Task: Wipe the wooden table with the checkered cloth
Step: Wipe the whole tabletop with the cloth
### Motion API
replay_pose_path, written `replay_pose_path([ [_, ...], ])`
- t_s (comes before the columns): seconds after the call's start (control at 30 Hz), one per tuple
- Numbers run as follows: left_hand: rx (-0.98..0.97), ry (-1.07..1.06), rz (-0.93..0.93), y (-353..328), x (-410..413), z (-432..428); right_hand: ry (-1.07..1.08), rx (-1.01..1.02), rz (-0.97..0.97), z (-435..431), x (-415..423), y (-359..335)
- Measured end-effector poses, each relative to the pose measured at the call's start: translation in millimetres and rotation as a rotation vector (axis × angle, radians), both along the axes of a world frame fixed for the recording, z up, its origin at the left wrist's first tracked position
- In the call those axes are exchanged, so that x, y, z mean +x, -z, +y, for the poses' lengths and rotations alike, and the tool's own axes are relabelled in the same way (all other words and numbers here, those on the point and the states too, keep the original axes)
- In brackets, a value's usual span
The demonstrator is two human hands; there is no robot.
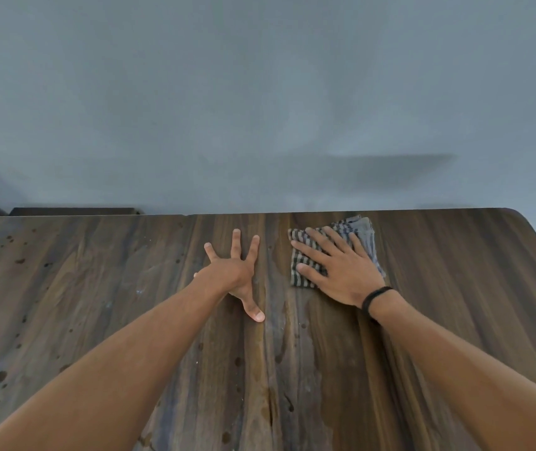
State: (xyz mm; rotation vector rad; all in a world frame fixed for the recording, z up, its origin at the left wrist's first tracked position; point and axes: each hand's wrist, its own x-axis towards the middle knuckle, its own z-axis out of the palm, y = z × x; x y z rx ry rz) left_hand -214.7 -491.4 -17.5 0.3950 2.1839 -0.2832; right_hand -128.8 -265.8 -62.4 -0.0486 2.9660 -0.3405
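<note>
The wooden table fills the lower half of the view, dark brown with streaked grain and wet patches near the middle. A folded checkered cloth, grey and dark striped, lies near the table's far edge, right of centre. My right hand lies flat on top of the cloth with fingers spread, pressing it to the wood; a black band circles that wrist. My left hand rests palm down on the bare wood just left of the cloth, fingers splayed, holding nothing.
A plain grey wall rises right behind the table's far edge. Dark spots dot the table's left part. A dark piece of furniture shows behind the far left edge. The table's right corner is rounded.
</note>
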Motion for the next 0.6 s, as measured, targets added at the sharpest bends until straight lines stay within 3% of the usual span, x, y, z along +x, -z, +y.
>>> replay_pose_path([
  [0.13, 0.015, -0.016, -0.001, -3, 1, -1, 0.306, -0.019, -0.001, -14, -27, -3],
  [0.27, 0.034, -0.019, 0.004, -7, 6, -3, 0.069, 0.006, 0.02, -23, -8, 5],
  [0.43, 0.077, -0.007, 0.015, -9, 6, -6, 0.342, -0.045, -0.018, -34, -29, -5],
  [0.6, 0.11, -0.104, 0.11, -24, -19, -37, 0.086, -0.016, -0.023, -32, -4, -1],
])
